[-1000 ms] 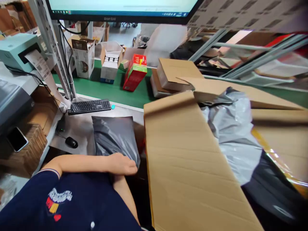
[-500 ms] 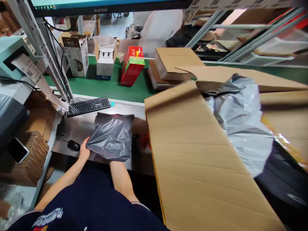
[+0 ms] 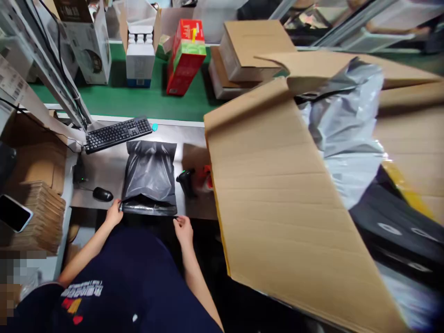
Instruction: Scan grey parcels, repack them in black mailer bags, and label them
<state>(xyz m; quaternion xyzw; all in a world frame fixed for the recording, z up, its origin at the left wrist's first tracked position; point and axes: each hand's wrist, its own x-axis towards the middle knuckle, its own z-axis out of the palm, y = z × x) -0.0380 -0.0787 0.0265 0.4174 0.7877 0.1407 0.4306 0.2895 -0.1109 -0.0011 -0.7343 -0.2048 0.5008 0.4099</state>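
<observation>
Fingers [image 3: 117, 203] of our left hand [image 3: 113, 214] are pinching the dark bag [image 3: 150, 172] lying on the surface [image 3: 104, 170]; our right hand [image 3: 184, 230] is hovering beside its near-right corner, grip unclear. We are judging it light, limp, slippery, best held at its 2 mouth corners.

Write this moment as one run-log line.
dark plastic bag: on metal bench | left hand: at near left corner | right hand: by near right corner, contact unclear | mouse: left of bag

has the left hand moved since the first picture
Yes, leftward: the left hand is now close beside the black computer mouse, having been well to its right.
</observation>
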